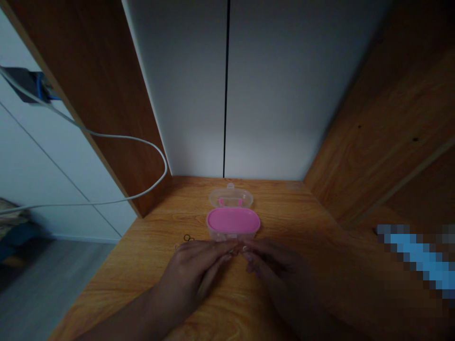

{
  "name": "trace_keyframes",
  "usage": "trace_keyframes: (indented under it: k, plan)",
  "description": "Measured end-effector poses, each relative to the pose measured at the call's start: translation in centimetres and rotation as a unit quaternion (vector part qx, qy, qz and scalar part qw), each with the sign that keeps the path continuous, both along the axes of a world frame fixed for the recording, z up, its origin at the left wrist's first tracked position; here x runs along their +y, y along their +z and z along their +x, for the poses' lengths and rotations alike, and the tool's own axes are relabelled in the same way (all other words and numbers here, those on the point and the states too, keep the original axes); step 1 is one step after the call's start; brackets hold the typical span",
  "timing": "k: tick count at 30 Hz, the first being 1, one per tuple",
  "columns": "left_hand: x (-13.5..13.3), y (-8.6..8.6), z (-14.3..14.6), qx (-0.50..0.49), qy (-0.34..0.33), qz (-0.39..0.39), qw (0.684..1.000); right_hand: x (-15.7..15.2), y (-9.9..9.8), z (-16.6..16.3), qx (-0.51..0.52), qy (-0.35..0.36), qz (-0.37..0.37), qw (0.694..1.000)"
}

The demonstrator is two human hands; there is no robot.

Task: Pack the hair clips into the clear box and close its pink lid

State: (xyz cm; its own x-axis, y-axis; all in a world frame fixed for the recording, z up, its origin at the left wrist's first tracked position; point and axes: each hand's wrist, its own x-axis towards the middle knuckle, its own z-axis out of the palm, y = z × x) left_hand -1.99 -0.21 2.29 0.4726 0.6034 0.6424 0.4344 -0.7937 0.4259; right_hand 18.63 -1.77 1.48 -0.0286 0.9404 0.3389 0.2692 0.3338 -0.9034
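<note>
A small oval plastic case with a pink inside lies open on the wooden desk, its clear lid folded back toward the wall. My left hand and my right hand rest on the desk just in front of the case, fingertips meeting near its front edge. The fingers of both hands are drawn together as if pinching something too small to make out in the dim light. A tiny pair of scissors lies on the desk just left of the case, beside my left hand.
The desk sits in an alcove between brown wooden side panels, with a white back wall. A white cable hangs from a plug at the left. A blurred blue patch covers the right edge. The floor drops away at the lower left.
</note>
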Motion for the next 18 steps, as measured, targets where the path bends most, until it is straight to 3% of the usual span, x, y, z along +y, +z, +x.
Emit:
trace_keyframes:
  k: [10, 18]
  plan:
    - [0.23, -0.07, 0.17, -0.027, 0.002, -0.009, 1.0, 0.01, 0.61, 0.01, 0.02, -0.018, -0.027, 0.999]
    - [-0.12, 0.26, 0.29, -0.043, -0.008, -0.033, 0.998, -0.2, -0.12, 0.08, 0.016, -0.019, -0.026, 0.999]
